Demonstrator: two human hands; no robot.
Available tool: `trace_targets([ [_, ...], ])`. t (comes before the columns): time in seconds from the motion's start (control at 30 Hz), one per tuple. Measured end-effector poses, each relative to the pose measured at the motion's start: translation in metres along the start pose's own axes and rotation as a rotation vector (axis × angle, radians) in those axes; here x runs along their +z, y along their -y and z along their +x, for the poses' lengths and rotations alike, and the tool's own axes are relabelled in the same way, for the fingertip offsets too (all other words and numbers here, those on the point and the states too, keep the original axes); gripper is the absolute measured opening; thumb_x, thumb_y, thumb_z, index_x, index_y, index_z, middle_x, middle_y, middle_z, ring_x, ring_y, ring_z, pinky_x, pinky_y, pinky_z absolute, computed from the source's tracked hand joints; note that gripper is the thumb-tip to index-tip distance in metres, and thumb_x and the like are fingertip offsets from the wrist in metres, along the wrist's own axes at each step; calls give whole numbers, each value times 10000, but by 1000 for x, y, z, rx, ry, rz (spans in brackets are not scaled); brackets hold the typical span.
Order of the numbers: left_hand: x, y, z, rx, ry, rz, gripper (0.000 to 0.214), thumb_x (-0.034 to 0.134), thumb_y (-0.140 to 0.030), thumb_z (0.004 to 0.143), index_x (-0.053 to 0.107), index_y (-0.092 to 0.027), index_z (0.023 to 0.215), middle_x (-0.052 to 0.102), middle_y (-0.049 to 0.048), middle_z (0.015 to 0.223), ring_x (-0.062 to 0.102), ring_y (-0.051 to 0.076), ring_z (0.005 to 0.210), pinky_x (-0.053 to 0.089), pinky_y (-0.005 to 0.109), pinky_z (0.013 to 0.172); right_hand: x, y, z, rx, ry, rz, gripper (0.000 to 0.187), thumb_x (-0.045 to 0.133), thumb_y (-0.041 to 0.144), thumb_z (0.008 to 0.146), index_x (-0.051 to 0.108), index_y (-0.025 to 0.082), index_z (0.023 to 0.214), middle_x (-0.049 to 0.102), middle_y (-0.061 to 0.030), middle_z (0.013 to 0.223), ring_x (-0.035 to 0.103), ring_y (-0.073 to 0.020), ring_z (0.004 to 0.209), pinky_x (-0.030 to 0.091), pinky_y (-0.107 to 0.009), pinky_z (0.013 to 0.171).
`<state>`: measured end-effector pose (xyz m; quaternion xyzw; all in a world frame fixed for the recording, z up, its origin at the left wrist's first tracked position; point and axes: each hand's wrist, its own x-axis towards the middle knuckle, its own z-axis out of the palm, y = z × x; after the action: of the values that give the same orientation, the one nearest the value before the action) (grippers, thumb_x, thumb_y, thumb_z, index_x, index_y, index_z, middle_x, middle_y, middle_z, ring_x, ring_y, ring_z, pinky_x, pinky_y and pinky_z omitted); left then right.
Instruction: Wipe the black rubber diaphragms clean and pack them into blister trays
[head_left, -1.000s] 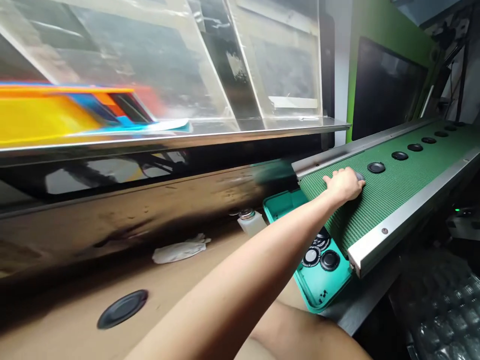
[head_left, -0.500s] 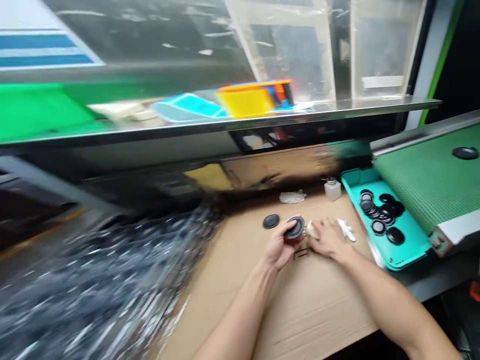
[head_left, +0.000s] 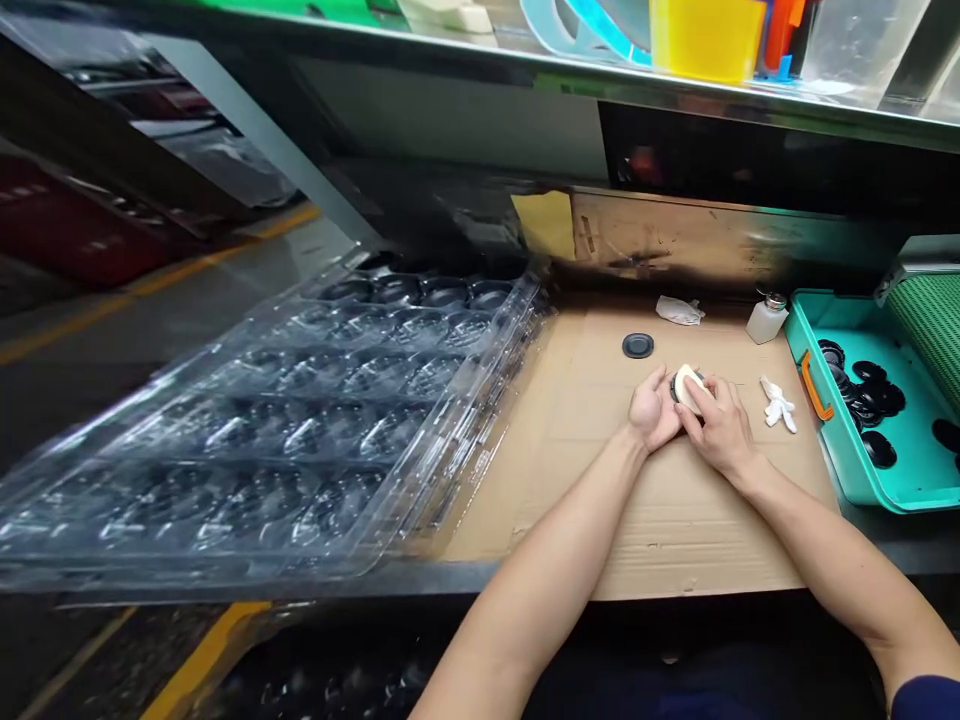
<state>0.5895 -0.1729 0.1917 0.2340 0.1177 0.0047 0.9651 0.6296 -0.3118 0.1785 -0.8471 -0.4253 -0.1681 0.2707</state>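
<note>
My left hand point(head_left: 654, 410) holds a round black disc point(head_left: 675, 388), mostly covered by what lies over it. Against the disc's face, my right hand point(head_left: 718, 422) presses a cream-coloured pad point(head_left: 688, 390), perhaps a sponge, gripped between thumb and fingers. Both hands are close together above the cardboard sheet point(head_left: 675, 530). Another black disc point(head_left: 638, 346) lies flat on the cardboard just beyond my left hand. To the right of my right hand is a crumpled white cloth point(head_left: 778, 405).
Stacked clear plastic trays point(head_left: 300, 420) with moulded pockets fill the left side. A teal bin point(head_left: 855, 470) with several black discs stands at right, beside a green conveyor belt point(head_left: 930, 325). A small bottle point(head_left: 766, 318) and white scrap point(head_left: 679, 310) sit behind. A metal shelf point(head_left: 480, 50) hangs above.
The view has swung left and down. My right hand, earlier beside the disc with the pad near the cardboard, now has the pad on the disc in my left hand.
</note>
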Motion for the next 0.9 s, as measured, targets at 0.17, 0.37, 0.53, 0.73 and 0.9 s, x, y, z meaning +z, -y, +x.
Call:
trace_targets([
  [0.17,1,6,7,29,-20,-5,371,407,-283,1026,688,-80,1159,753,179,1189,687,285,1212,478,468,1148,4,-1,7,100,-84,-13,420,536,387,1006,693,237,1365,592,-148,1204,523,-300,1077,488,-476,976],
  [0.37,-6,7,12,43,-28,17,373,423,-311,1042,682,-108,1218,732,166,1275,683,276,1220,484,475,1142,9,-2,7,112,-24,36,452,548,358,984,674,208,1391,574,-152,1188,529,-296,1079,486,-459,980],
  [0.53,-5,7,11,24,-70,8,376,403,-307,1063,690,-98,1188,749,168,1221,702,263,1179,492,449,1135,12,-7,6,89,-33,47,444,566,381,983,676,229,1386,593,-129,1136,560,-275,1046,517,-412,937],
  [0.73,-2,6,9,5,-80,-14,390,360,-291,1082,696,-102,1140,761,161,1178,719,252,1145,516,432,1105,13,-3,3,136,-22,2,449,560,378,984,674,209,1384,590,-139,1143,582,-270,1029,535,-389,899],
  [0.9,-5,7,12,14,-90,7,404,368,-294,1078,686,-86,1215,761,172,1166,727,262,1118,523,441,1095,13,1,0,181,-44,-38,445,576,361,970,685,194,1368,596,-147,1123,588,-282,1016,537,-396,877],
])
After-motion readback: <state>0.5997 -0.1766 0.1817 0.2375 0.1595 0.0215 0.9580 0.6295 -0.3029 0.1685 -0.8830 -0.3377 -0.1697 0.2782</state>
